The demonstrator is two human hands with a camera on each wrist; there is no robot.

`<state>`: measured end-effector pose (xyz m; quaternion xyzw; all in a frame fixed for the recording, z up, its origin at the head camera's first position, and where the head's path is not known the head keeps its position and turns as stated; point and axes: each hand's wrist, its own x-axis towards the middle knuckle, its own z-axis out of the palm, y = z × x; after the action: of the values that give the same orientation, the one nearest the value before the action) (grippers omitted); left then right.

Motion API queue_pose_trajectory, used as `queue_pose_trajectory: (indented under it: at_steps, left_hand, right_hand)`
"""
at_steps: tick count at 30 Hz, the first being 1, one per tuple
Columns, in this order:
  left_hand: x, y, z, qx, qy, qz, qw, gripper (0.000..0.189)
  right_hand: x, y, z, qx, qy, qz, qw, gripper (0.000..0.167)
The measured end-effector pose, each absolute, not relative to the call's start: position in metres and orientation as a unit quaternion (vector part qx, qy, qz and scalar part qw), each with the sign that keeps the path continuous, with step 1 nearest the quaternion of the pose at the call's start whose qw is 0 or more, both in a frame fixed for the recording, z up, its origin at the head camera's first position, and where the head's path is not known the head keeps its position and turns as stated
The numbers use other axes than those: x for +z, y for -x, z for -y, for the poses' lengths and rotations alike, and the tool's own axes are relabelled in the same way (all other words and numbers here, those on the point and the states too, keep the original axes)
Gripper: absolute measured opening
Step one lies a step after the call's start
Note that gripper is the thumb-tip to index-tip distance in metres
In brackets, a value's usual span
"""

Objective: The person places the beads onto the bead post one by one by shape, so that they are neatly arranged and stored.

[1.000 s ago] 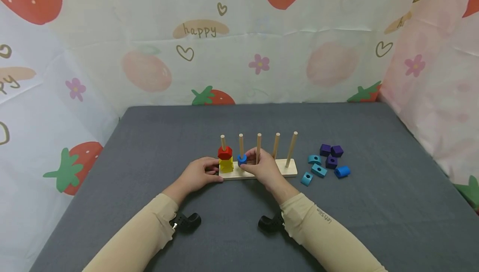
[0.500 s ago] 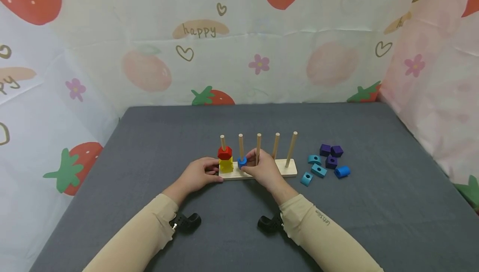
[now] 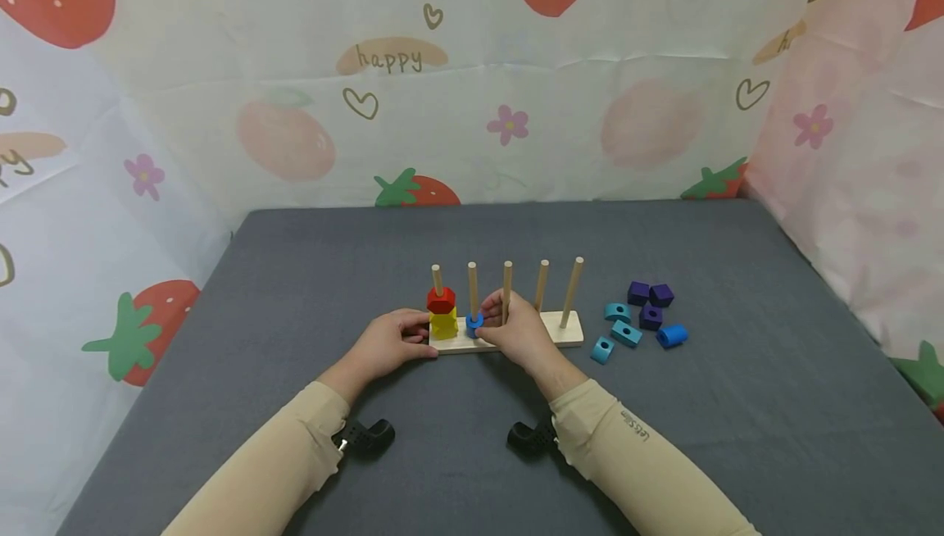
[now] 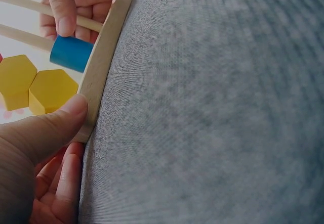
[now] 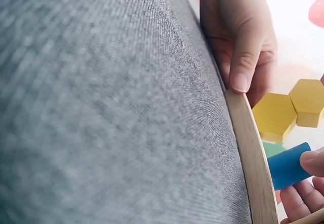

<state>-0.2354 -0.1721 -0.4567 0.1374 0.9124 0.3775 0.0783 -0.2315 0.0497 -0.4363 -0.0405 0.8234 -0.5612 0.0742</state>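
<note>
A wooden peg board [image 3: 568, 337] with a row of upright pegs stands on the table. My left hand [image 3: 389, 345] grips its left end, thumb [image 4: 73, 110] on the edge. On the leftmost peg, a red block [image 3: 441, 302] sits above yellow hexagonal blocks [image 3: 444, 325]. My right hand [image 3: 525, 338] pinches a blue cylinder [image 3: 471, 329] on the second peg, down at the board. In the left wrist view the blue cylinder [image 4: 71, 54] meets the board, a right fingertip on its side. The three pegs farther right carry no blocks.
Right of the board lie loose purple blocks [image 3: 651, 317], light-blue blocks [image 3: 625, 333] and another blue cylinder [image 3: 672, 336]. Grey cloth [image 3: 457, 454] covers the table. A printed curtain [image 3: 553, 159] stands behind it and at both sides.
The blue cylinder has slid slightly down the second peg, my right hand still pinching it. The left hand keeps its grip on the board; the head view has shifted a little.
</note>
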Motion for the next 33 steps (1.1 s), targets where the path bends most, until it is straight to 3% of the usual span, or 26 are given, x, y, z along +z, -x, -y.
queue_pose_trajectory:
  at_steps: [14, 33]
  left_hand:
    - [-0.457, 0.236, 0.172, 0.376, -0.136, -0.913, 0.084, 0.052]
    - [-0.456, 0.236, 0.173, 0.371, -0.134, -0.915, 0.084, 0.053]
  right_hand:
    - [-0.425, 0.228, -0.054, -0.557, 0.039, -0.826, 0.078, 0.024]
    - [-0.344, 0.215, -0.074, -0.585, 0.136, -0.8, 0.001, 0.038]
